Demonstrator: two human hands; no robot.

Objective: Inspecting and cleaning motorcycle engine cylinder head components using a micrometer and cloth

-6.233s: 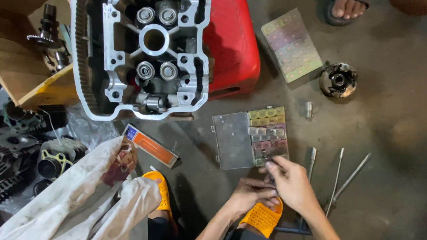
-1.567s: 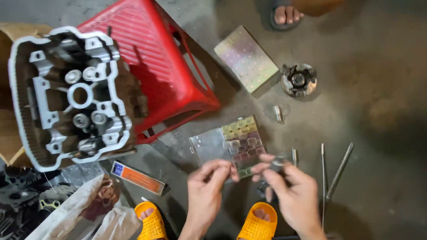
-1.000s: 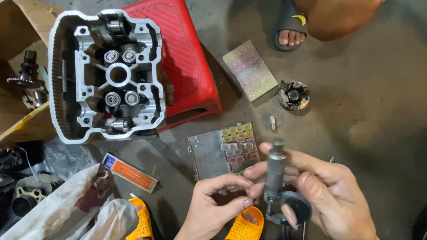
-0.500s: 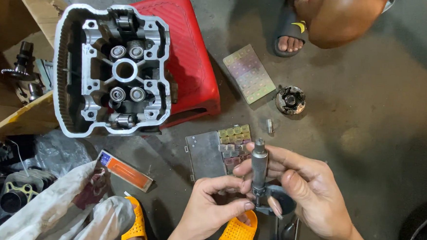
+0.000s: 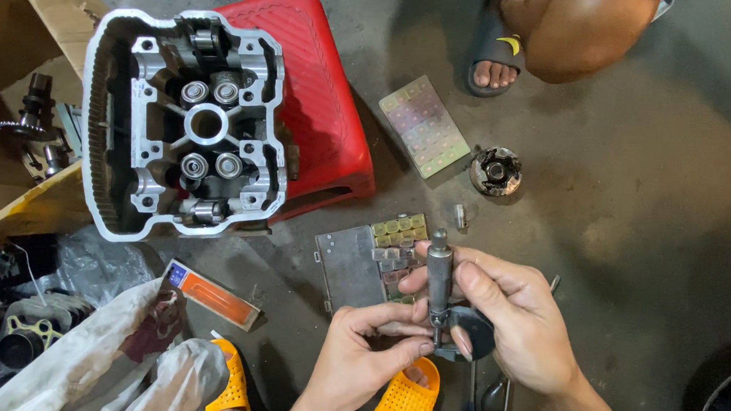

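the right hand [image 5: 516,322] has its grip wrapped around a micrometer [image 5: 440,278], thumb and fingers closed on the upright grey barrel, the dark frame sitting low in the palm. the left hand [image 5: 370,356] comes in from below and to the left of that grip, its thumb and forefinger pinched together right at the foot of the barrel. they seem to hold a very small part at the measuring gap, though the part itself is too small and too covered to make out. both hands hang above the concrete floor [image 5: 632,203], over the person's orange sandals [image 5: 405,395].

just behind the grip, farther from the person, lies an open compartment box of small pads [image 5: 384,252], its clear lid folded out to the left. well beyond it, up and left, an engine cylinder head [image 5: 188,125] rests on a red plastic stool [image 5: 322,86]. a second, closed sorting box [image 5: 425,125] and a small round metal part [image 5: 496,171] lie up and to the right.

by my reading, the step in hand is gauging a small piece taken from the box. the next move would call for a light, even turn of the barrel with the right fingers while the left pinch keeps the piece square in the gap, then holding steady to read the scale.
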